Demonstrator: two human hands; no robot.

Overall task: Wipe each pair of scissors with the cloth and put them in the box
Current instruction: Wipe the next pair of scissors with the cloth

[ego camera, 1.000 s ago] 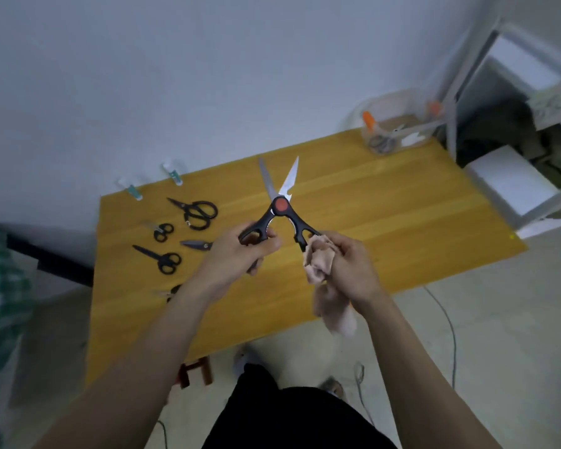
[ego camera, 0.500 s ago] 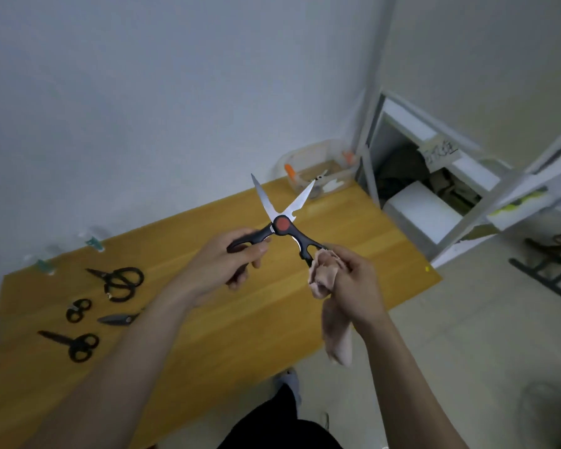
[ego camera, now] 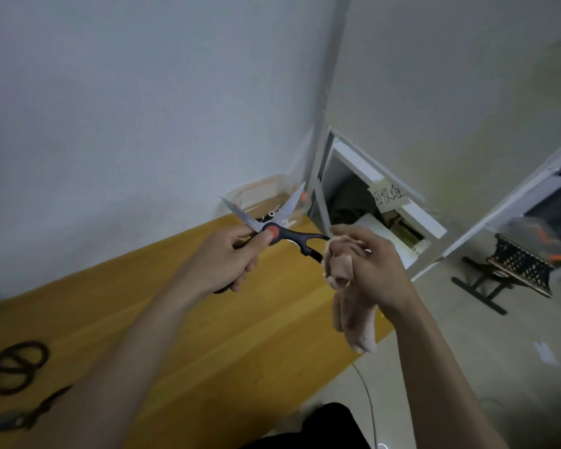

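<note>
Up over the wooden table [ego camera: 182,319], the left hand [ego camera: 230,259] grips one black handle of the open scissors [ego camera: 280,233], blades spread toward the clear box [ego camera: 263,197] at the far corner. Right hand [ego camera: 370,267] clenches the pink cloth [ego camera: 353,315] around the other handle. Two more scissors [ego camera: 13,364] lie at the table's left.

Pale blue-grey wall [ego camera: 127,108] filling the bkgd, meeting a lighter wall [ego camera: 450,92] at a corner. Wooden table [ego camera: 208,319] sitting against it, w/ white shelf unit [ego camera: 386,202] standing just beside. Light tiled floor [ego camera: 499,351] showing at right; dark metal stand [ego camera: 512,270] resting there.
</note>
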